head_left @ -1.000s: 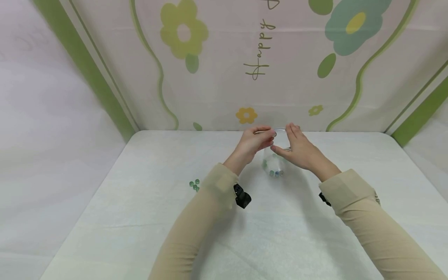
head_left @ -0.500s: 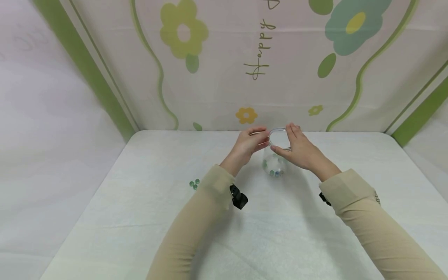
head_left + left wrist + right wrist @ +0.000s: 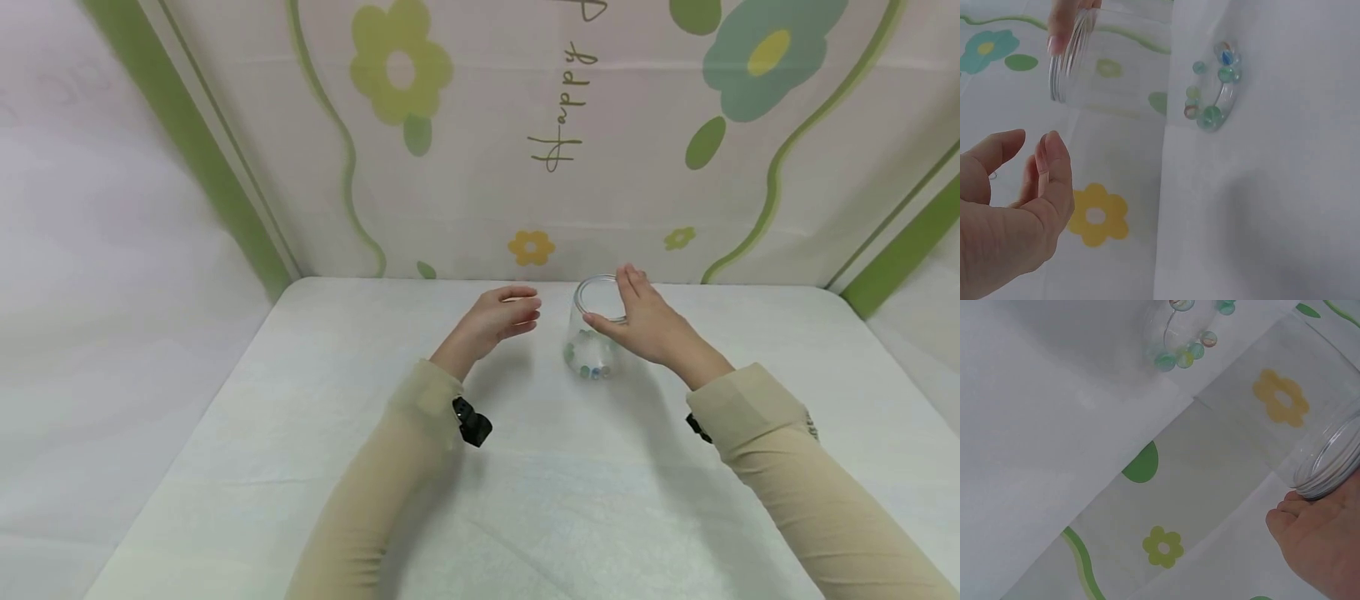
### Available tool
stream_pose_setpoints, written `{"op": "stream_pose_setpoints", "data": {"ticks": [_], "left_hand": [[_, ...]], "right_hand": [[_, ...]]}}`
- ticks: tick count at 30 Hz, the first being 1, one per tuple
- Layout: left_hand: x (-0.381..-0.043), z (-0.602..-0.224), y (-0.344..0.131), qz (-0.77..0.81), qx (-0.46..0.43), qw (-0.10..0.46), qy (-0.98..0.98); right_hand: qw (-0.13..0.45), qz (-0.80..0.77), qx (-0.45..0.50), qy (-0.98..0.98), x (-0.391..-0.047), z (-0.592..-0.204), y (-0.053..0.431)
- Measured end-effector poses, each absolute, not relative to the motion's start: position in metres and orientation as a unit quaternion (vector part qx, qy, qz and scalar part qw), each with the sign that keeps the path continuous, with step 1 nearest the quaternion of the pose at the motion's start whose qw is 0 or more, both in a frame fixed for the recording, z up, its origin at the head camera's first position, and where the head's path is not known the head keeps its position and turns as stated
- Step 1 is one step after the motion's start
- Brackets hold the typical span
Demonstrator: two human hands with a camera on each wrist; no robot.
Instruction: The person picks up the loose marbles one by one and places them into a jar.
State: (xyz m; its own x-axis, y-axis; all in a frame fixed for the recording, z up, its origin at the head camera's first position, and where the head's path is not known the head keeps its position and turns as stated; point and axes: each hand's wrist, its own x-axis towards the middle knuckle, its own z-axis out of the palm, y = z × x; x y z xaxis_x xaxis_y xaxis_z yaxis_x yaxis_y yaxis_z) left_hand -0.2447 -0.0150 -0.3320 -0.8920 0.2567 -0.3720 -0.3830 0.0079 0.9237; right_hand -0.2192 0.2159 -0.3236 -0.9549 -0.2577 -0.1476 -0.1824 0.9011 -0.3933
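Observation:
A clear jar [image 3: 576, 327] with a ridged rim stands upright at the back of the table, right of the middle. Several glass marbles [image 3: 1212, 115], green, blue and brownish, lie in a ring on its bottom. My right hand [image 3: 647, 325] grips the jar at its rim, thumb on the near side and fingers on the far side. To the left of the jar, apart from it, my left hand [image 3: 498, 321] hovers with fingers loosely bent; nothing shows between them in the left wrist view.
A white cloth covers the table [image 3: 540, 500]. Just behind the jar rises a backdrop [image 3: 465, 183] printed with flowers and lettering. A black camera [image 3: 472, 422] is strapped at the left wrist.
My left hand has drawn away from the jar's mouth, leftward and a little nearer. Its sleeve now covers the loose green marbles seen on the table before. My right hand has stayed at the rim.

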Motion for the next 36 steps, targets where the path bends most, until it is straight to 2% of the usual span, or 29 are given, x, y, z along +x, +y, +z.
{"op": "stream_pose_setpoints", "data": {"ticks": [16, 36], "left_hand": [[-0.245, -0.342, -0.076, 0.645, -0.030, 0.238, 0.726], [-0.225, -0.367, -0.158, 0.529, -0.010, 0.221, 0.819]], "right_hand": [[0.099, -0.190, -0.119, 0.969, -0.219, -0.323, 0.218], [0.107, -0.187, -0.118, 0.969, -0.219, -0.322, 0.215]]}}
